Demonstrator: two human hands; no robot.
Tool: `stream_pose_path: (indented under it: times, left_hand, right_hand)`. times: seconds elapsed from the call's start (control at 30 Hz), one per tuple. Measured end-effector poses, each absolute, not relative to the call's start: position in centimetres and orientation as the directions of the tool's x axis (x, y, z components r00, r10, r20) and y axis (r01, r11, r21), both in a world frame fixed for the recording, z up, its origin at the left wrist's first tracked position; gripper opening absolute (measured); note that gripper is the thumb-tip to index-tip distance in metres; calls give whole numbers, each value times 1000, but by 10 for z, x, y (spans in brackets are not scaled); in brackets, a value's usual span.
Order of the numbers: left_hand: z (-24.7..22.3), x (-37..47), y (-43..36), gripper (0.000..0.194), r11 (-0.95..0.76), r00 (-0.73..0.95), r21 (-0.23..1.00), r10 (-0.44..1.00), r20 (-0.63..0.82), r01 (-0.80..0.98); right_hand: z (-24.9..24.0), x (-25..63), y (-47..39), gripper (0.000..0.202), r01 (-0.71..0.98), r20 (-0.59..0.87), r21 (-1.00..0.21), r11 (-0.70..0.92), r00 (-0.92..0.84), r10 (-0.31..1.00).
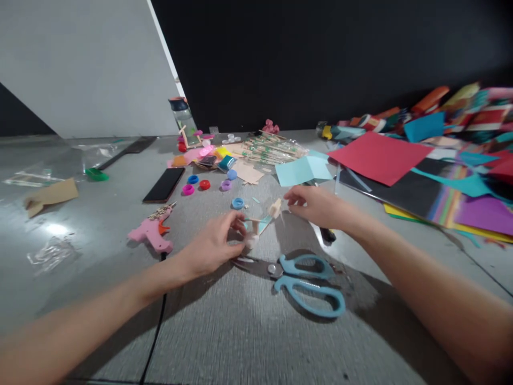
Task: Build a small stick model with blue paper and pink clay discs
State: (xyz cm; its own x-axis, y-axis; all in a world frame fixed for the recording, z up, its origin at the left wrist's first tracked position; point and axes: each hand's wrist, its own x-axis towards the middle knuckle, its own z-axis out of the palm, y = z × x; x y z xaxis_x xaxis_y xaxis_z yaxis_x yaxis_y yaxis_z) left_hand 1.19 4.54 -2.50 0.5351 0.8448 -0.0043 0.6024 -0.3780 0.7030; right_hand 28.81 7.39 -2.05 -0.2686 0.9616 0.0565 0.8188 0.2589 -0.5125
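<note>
My left hand (218,240) is closed around the near left side of a small craft piece (262,225) made of light blue card and pale wooden bits. A blurred whitish round part shows by the thumb. Close to the far right end of this piece, a small wooden bit (275,208) stands up. My right hand (312,204) hovers beside it, fingers loosely curled and apart, with nothing visible in them. Scissors with blue handles (310,291) lie just in front, blades pointing at my left hand. A blue bottle cap ring (238,203) rests behind the left fingers.
A pink glue gun (150,235) with a black cord lies left, near a dark phone (164,185). Several coloured caps (204,184) and a heap of wooden sticks (272,147) are behind. Red paper (380,158) and other sheets cover the right. A black-handled cutter (327,235) lies under my right wrist.
</note>
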Motion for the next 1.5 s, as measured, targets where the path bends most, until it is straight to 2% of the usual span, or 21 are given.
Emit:
stream_pose_path:
  times: [0.07,0.27,0.37,0.47,0.6,0.67,0.73,0.8,0.9,0.97,1.03,1.13,1.33,1.5]
  left_hand:
    - [-22,11,46,43,-378,512,677,859,2,632]
    - [-24,10,40,53,-370,447,631,894,42,681]
    - [-32,12,37,48,-407,465,581,884,56,704]
    - [-36,14,39,34,-451,499,553,864,71,700]
    - [-30,10,47,19,-447,494,546,867,68,709]
    - [-25,4,51,23,-445,504,551,862,52,706]
    - [-19,-3,51,34,-424,494,580,868,42,695]
    - [-16,-8,47,45,-393,436,606,896,82,692]
    - [-15,-7,37,52,-420,341,577,907,248,700]
    - [-17,-2,32,56,-474,353,525,879,319,707]
    - [-18,4,30,58,-504,388,482,862,326,716]
    - [-20,11,33,53,-519,414,450,854,316,727]
    - [-22,15,40,39,-563,454,455,826,334,690]
    - [-23,13,44,42,-572,467,524,819,332,631]
  right_hand:
    - [-23,291,77,27,818,41,-515,255,-274,961]
    - [-31,292,83,53,775,75,-543,324,-339,938]
    - [-33,287,82,44,757,91,-544,363,-377,922]
    - [-29,284,78,31,764,71,-537,357,-380,922]
    - [-14,285,69,14,779,-56,-540,319,-411,910]
    - [-5,285,62,16,777,-161,-551,305,-457,875]
    - [4,283,56,21,783,-207,-544,302,-474,856]
    - [10,279,50,19,792,-127,-515,328,-449,884]
    - [12,268,46,13,796,90,-458,396,-402,911]
    - [6,260,45,10,779,179,-425,461,-426,887]
    - [-3,251,46,17,749,231,-402,527,-474,850]
    - [-18,240,47,23,712,259,-400,577,-516,816]
    - [-24,221,46,17,710,226,-412,571,-527,819]
    - [-24,217,47,12,717,205,-426,551,-516,831]
